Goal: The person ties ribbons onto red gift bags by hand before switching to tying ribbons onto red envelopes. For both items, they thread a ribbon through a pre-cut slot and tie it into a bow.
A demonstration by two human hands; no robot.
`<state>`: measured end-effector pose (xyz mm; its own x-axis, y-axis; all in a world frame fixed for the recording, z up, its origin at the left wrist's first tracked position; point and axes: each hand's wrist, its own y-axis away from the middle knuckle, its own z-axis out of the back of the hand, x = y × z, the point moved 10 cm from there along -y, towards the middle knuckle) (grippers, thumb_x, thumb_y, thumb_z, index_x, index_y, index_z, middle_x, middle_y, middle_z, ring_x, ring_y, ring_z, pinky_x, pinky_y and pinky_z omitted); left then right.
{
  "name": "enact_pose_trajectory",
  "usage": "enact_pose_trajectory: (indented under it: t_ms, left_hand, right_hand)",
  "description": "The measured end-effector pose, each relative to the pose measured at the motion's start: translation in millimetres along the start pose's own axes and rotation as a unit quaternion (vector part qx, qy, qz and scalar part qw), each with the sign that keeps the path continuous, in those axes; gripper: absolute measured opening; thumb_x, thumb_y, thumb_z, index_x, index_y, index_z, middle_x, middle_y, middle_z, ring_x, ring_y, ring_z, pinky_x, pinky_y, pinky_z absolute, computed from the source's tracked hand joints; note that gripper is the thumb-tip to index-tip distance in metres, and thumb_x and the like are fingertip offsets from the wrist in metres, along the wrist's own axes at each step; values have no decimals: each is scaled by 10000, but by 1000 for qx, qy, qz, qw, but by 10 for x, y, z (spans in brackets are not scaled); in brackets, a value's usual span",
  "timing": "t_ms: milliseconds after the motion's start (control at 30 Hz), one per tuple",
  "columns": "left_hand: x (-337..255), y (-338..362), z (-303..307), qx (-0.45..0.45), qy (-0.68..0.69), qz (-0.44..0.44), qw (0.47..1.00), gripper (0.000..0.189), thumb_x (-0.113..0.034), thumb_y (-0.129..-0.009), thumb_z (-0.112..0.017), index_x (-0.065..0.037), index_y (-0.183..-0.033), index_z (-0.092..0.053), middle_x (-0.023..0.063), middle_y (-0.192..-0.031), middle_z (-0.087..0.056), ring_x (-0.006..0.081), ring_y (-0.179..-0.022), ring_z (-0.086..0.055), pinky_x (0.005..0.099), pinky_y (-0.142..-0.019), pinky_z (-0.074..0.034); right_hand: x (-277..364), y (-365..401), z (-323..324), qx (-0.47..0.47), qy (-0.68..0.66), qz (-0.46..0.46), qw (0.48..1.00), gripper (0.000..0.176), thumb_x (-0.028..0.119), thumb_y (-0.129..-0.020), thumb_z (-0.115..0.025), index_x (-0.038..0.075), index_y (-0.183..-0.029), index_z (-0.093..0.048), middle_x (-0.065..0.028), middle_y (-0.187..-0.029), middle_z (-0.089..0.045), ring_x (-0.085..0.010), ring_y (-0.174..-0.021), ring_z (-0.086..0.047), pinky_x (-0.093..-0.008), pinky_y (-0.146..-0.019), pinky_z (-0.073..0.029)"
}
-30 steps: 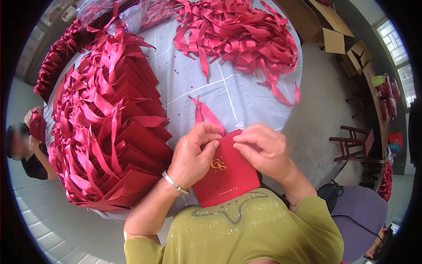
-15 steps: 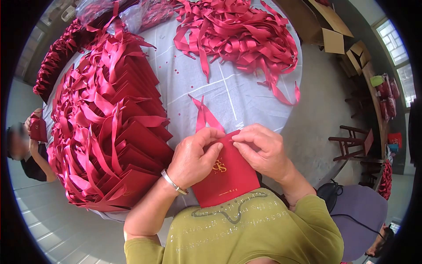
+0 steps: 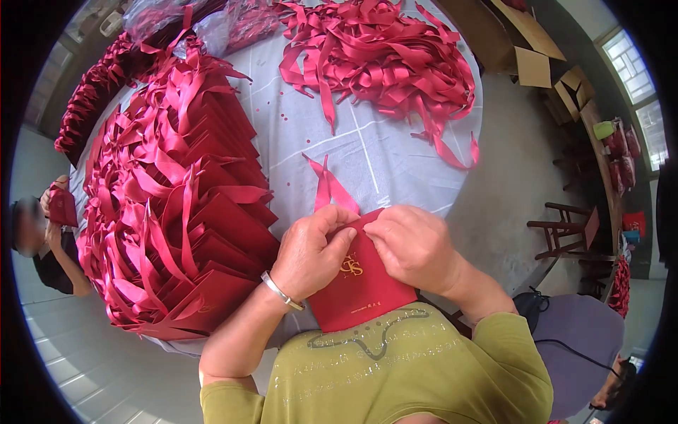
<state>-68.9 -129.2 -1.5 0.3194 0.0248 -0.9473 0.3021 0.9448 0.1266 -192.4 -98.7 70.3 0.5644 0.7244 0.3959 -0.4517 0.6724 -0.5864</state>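
Note:
A red paper gift bag (image 3: pixel 360 293) with gold lettering is held flat against my green shirt, its top edge toward the table. My left hand (image 3: pixel 307 254), with a silver bangle at the wrist, pinches the bag's upper left edge. At the upper right corner, my right hand (image 3: pixel 413 247) has its thumb and fingers pressed together on the bag's edge. A pink-red ribbon (image 3: pixel 333 185) extends from beyond the left fingers onto the table. The fingers hide where ribbon and bag meet.
Left of my hands stands a long row of red bags (image 3: pixel 176 205) with ribbon handles. A heap of loose ribbons (image 3: pixel 388 60) lies on the far side of the grey tablecloth (image 3: pixel 296 120). Another person (image 3: pixel 56 240) holds a red bag at far left. Cardboard boxes (image 3: pixel 533 63) and a wooden stool (image 3: pixel 565 227) are to the right.
My right hand has shifted slightly left along the bag's top edge, and its fingers have curled in more tightly. My left hand keeps its place on the bag.

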Motion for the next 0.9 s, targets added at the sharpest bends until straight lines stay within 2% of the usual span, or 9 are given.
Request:
enact_pose_trajectory:
  t_ms: [200,333,400,567,633,733,800,867,900]
  left_hand:
    - [35,-1,-6,-14,-21,-8,1000,139,-91,-894,-640,-20,-1007,-677,180,-889,-718,326,-833,-715,381,-715,-545]
    - [-70,26,22,-27,-32,-32,999,135,-84,-878,-632,-32,-994,-680,175,-879,-711,356,-829,-696,407,-712,-543]
    - [-195,51,5,-15,-111,-61,992,113,-14,-907,-636,15,-1013,-663,115,-856,-729,158,-783,-707,295,-709,-545]
    - [-314,102,30,-31,-128,-90,987,130,-45,-872,-658,-5,-995,-673,157,-851,-712,284,-768,-710,353,-690,-542]
    - [-425,150,28,-54,-134,-135,980,138,-83,-845,-687,-29,-972,-680,139,-828,-710,311,-761,-695,388,-687,-532]
    - [-474,193,9,-96,-199,-150,964,120,-102,-831,-702,-53,-938,-682,120,-805,-705,303,-750,-688,396,-684,-524]
    - [-516,216,-4,-125,-195,-176,957,142,-125,-796,-734,-63,-907,-671,113,-778,-695,302,-725,-679,401,-665,-513]
    - [-587,251,-19,-137,-228,-203,942,171,-115,-759,-761,-63,-884,-656,107,-753,-682,296,-688,-668,396,-642,-499]
    - [-594,258,-21,-137,-229,-204,942,171,-115,-759,-761,-63,-884,-656,107,-753,-682,296,-688,-668,396,-642,-499]
  right_hand:
    - [151,-34,-158,69,115,-36,990,89,41,-756,-657,17,-832,-616,-107,-801,-558,-262,-692,-612,-376,-590,-514]
    - [-234,-106,-144,79,-110,-167,977,58,61,-796,-692,16,-815,-660,-122,-859,-624,-323,-733,-634,-400,-639,-526]
    - [-336,-101,-209,115,-161,-202,959,98,82,-766,-738,26,-792,-661,-110,-846,-629,-319,-724,-636,-389,-642,-521]
    - [-498,-234,-238,144,-225,-137,954,149,105,-753,-777,27,-800,-659,-76,-777,-629,-230,-669,-631,-332,-618,-498]
    - [-552,-49,-522,311,-379,-274,827,161,121,-803,-772,27,-857,-652,-48,-783,-636,-134,-700,-628,-292,-628,-492]
    - [-642,-119,-620,351,-485,-306,741,150,129,-909,-668,5,-983,-632,-42,-831,-659,-69,-747,-594,-245,-669,-490]
    - [-645,-269,-669,376,-460,-266,759,160,108,-920,-626,-9,-1029,-625,-35,-855,-667,-68,-748,-582,-244,-681,-488]
    - [-536,-182,-852,551,-331,-199,740,181,83,-945,-647,-10,-1096,-613,-27,-897,-687,-70,-864,-626,-239,-785,-501]
    - [-581,-216,-897,550,-330,-198,741,181,83,-945,-647,-10,-1096,-613,-27,-897,-687,-70,-864,-626,-239,-785,-501]
